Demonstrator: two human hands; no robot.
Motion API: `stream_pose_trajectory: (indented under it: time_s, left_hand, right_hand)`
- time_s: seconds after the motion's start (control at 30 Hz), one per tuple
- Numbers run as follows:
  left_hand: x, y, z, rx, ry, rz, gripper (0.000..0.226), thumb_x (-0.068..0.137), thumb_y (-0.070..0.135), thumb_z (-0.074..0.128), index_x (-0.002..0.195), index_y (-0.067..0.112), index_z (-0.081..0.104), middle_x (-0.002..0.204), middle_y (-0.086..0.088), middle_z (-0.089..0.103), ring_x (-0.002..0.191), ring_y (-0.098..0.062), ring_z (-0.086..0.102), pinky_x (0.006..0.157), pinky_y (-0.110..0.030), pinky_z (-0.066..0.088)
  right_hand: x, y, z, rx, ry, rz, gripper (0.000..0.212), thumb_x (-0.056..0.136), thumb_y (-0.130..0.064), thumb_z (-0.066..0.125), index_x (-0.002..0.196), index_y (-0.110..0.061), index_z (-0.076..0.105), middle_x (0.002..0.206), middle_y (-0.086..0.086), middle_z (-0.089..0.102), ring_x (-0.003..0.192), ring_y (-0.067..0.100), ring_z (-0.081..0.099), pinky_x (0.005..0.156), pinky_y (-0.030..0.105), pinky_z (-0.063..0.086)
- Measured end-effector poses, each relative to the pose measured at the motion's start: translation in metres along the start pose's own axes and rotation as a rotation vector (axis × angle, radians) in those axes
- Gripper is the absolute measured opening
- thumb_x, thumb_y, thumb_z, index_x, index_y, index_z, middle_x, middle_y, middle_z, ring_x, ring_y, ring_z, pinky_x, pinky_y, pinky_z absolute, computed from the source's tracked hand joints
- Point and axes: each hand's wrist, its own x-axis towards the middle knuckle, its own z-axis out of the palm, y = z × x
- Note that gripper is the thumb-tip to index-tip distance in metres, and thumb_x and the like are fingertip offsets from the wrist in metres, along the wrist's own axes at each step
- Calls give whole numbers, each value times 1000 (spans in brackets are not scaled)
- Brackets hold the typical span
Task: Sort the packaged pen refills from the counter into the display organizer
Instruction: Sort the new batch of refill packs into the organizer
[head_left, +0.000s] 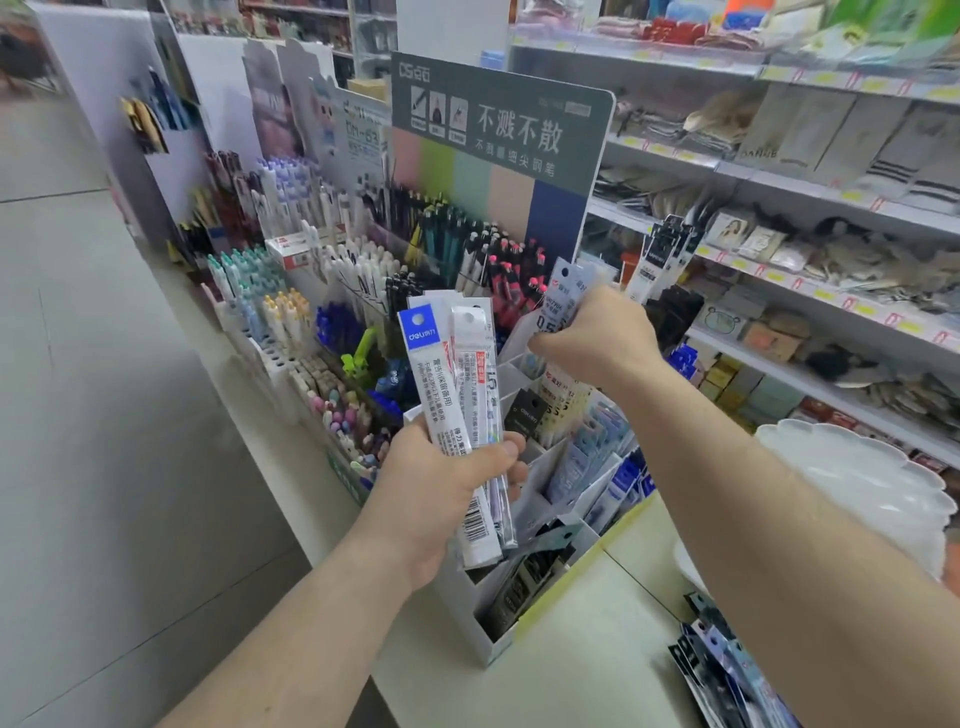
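My left hand (447, 493) grips a bundle of long white refill packs (452, 384), fanned upright in front of the white tiered display organizer (483, 639). Farther back, my right hand (592, 338) holds one grey-white refill pack (563, 293) over the organizer's rear compartments. Packs of refills fill the organizer's slots, black ones in front and blue ones in the middle. A loose pile of dark and blue refill packs (727, 670) lies on the counter at the lower right, partly hidden by my right forearm.
Pen displays (322, 291) crowd the counter behind and left of the organizer, under a tall green sign (498, 130). A white scalloped dish (857, 483) sits at right. Store shelves (805, 218) run along the right; the floor aisle lies left.
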Motion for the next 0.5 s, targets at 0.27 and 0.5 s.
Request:
stream_pose_trajectory:
  time_s: [0.27, 0.5]
  left_hand:
    - [1, 0, 2, 40, -63, 1, 35, 87, -6, 66, 115, 13, 61, 84, -4, 76, 72, -17, 72, 65, -28, 58]
    - [-1, -4, 8, 23, -139, -31, 36, 86, -5, 66, 115, 16, 60, 85, -4, 76, 75, -19, 71, 76, -40, 59]
  right_hand:
    - [8, 2, 6, 22, 27, 31, 33, 85, -42, 71, 89, -10, 63, 81, 8, 69, 76, 28, 67, 68, 45, 60]
    - [-43, 12, -47, 329, 5, 118, 43, 80, -54, 76, 95, -15, 70, 85, -4, 68, 77, 11, 65, 71, 33, 55]
